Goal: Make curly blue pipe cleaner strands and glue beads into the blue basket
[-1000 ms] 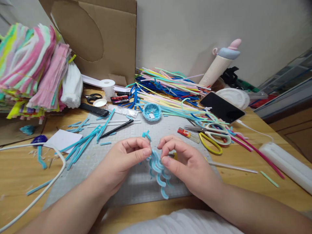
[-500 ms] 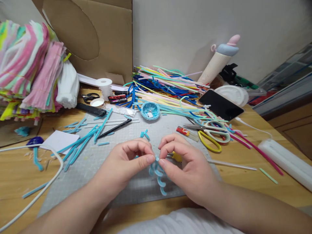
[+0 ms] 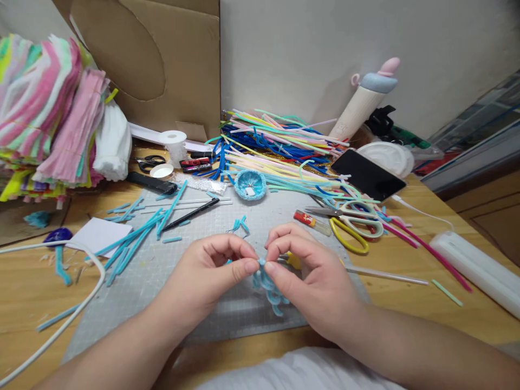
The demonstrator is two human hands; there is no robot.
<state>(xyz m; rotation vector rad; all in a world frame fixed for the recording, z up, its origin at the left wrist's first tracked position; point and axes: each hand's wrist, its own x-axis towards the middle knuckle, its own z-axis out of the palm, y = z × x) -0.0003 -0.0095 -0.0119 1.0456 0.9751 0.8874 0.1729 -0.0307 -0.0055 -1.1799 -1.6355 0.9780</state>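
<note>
My left hand (image 3: 211, 271) and my right hand (image 3: 309, 273) meet over the grey cutting mat (image 3: 162, 271), both pinching the top of a light blue pipe-cleaner piece (image 3: 270, 287). Its curled loops hang below my fingertips, just above the mat. Thumbs and forefingers of both hands are pressed together on it. A small round blue woven piece (image 3: 251, 184) lies further back on the mat. Loose blue pipe-cleaner lengths (image 3: 134, 241) are scattered to the left.
Scissors (image 3: 353, 222) with yellow and white handles lie to the right, beside a red glue tube (image 3: 311, 221) and a black phone (image 3: 369, 174). A heap of coloured pipe cleaners (image 3: 280, 146) sits behind, bundles (image 3: 52, 108) stack at left, and a cardboard box (image 3: 154, 59) stands at the back.
My hands have stayed close together on the blue piece. Its hanging curls have drawn up shorter and bunched under my fingers. The view shifted slightly.
</note>
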